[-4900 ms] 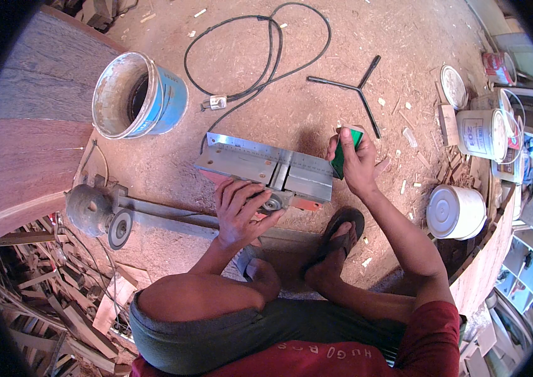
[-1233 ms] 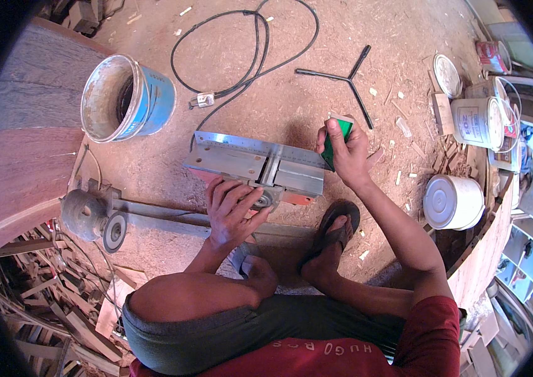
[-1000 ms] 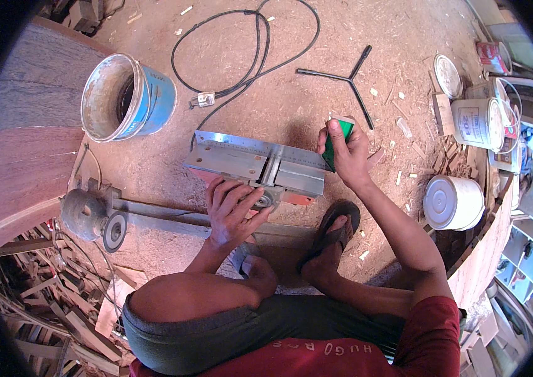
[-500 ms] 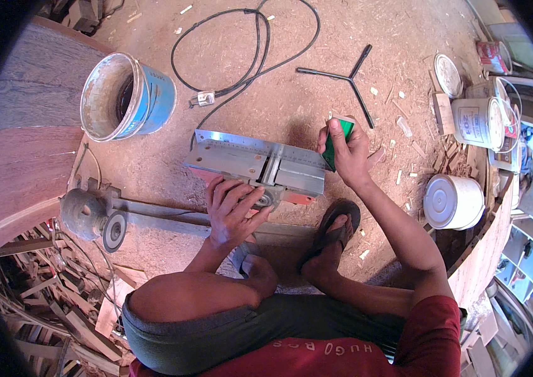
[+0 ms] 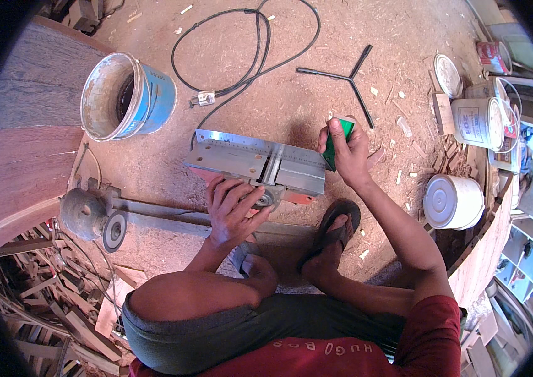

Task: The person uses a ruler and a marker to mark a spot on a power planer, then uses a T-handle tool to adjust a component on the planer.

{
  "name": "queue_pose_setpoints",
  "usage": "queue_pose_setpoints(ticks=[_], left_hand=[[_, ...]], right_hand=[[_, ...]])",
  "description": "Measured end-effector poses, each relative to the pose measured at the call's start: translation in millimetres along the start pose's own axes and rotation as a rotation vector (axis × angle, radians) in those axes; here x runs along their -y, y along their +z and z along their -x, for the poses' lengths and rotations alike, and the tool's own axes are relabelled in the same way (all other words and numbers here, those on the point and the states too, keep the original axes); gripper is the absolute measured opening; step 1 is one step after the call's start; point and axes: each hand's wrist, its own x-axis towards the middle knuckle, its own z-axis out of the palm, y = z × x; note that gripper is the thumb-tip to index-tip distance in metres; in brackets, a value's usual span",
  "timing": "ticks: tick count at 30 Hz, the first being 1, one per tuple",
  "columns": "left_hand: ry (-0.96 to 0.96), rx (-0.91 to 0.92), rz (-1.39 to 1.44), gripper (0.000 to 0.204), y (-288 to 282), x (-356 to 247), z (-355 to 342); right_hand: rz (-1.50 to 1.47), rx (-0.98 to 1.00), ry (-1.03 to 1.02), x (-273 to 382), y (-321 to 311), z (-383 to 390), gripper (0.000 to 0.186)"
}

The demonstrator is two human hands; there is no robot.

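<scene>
An electric hand planer point(image 5: 225, 160) is turned sole up in front of me, its metal sole and blade slot facing me. My left hand point(image 5: 232, 204) grips its near side, fingers curled over the body next to a round part point(image 5: 264, 200). In my right hand point(image 5: 349, 147) is the green handle of a try square point(image 5: 340, 141). The square's marked steel blade stands on edge along the far part of the sole, crossing the slot. My right thumb presses on the handle; the other fingers are partly hidden behind it.
A black cord point(image 5: 260, 56) loops beyond the planer, near a three-armed wrench point(image 5: 351, 78). A blue bucket point(image 5: 159, 103) lies left. Nearer stands a bench grinder-like machine point(image 5: 93, 217) with a wheel. White buckets point(image 5: 453, 201) and wood scraps line the right; offcuts point(image 5: 59, 301) pile at lower left.
</scene>
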Motion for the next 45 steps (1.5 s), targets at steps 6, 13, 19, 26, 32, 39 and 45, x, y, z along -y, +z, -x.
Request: queue_pose_setpoints(ticks=[6,13,19,26,32,39,45], left_hand=[[0.01,-0.004,-0.006,0.049,0.8,1.3,0.5],[0.003,-0.007,-0.011,0.048,0.7,0.9,-0.1],[0.008,0.002,-0.019,0.05,-1.0,-0.5,-2.3],[0.005,-0.011,-0.01,0.049,-1.2,-1.0,-2.4],[0.007,-0.006,-0.026,0.048,-1.6,-0.9,-3.2],[-0.008,0.012,-0.032,0.047,-1.5,-1.5,-2.0],[-0.004,0.016,-0.031,0.047,-2.4,-1.1,-2.8]], right_hand=[[0.051,0.022,0.011,-2.0,-2.2,0.3,0.029],[0.054,0.024,0.016,0.7,-1.4,-0.3,0.03],[0.055,0.019,0.029,1.9,-1.7,-0.7,0.03],[0.021,0.013,0.061,32.9,7.5,0.8,0.031],[-0.017,0.044,0.047,56.0,13.7,11.9,0.029],[-0.003,0.029,0.041,58.1,17.7,18.6,0.028],[-0.011,0.03,0.02,51.1,17.6,20.7,0.027]])
